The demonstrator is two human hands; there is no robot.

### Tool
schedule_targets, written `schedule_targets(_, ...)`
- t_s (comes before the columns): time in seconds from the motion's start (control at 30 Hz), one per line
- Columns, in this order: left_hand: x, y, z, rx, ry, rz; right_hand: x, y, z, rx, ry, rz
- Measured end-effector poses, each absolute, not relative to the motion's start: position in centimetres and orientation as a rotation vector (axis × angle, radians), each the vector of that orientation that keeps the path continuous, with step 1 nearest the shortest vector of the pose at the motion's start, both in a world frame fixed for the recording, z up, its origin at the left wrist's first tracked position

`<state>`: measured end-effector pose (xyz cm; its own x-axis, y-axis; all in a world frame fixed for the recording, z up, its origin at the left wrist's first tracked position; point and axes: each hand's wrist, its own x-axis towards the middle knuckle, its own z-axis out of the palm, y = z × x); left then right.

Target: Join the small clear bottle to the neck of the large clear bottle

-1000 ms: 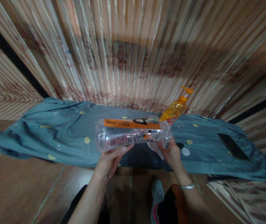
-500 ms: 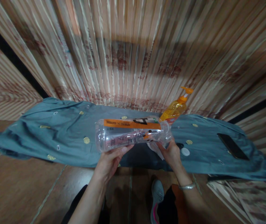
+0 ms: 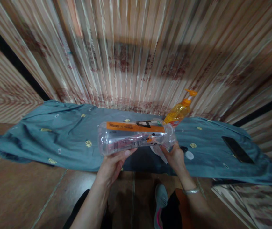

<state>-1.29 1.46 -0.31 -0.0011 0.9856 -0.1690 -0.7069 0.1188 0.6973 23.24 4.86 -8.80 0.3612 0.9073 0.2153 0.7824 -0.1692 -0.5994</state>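
A large clear plastic bottle (image 3: pixel 131 137) with an orange-and-black label lies sideways in the air between my hands, its neck to the right. My left hand (image 3: pixel 113 163) supports it from below near the base, thumb along its lower side. At the neck end, my right hand (image 3: pixel 174 156) grips it, and a white tissue (image 3: pixel 159 153) hangs beside those fingers. Part of the right fingers is hidden behind the bottle. Just beyond the neck stands an orange pump bottle (image 3: pixel 178 112) of yellow liquid. A white cap (image 3: pixel 189 155) lies right of my right hand, beside a small dark round thing (image 3: pixel 184 149).
A blue-green cloth (image 3: pixel 71 133) with yellow prints covers the narrow surface. A black phone (image 3: pixel 237 149) lies on its right part. Behind rises a pleated curtain (image 3: pixel 126 63), with dark poles (image 3: pixel 18 60) at the sides. Below is the tiled floor (image 3: pixel 52 190).
The clear bottle has shifted very slightly to the right at its base end. Both hands keep the same hold, and the other things have stayed put.
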Motion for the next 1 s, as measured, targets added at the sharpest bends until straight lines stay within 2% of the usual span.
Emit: schedule_targets(1.0, -1.35, 1.43, -0.39, 0.482, 0.742, 1.417, 23.46, 4.95, -9.26, -1.958, -1.484, 0.199)
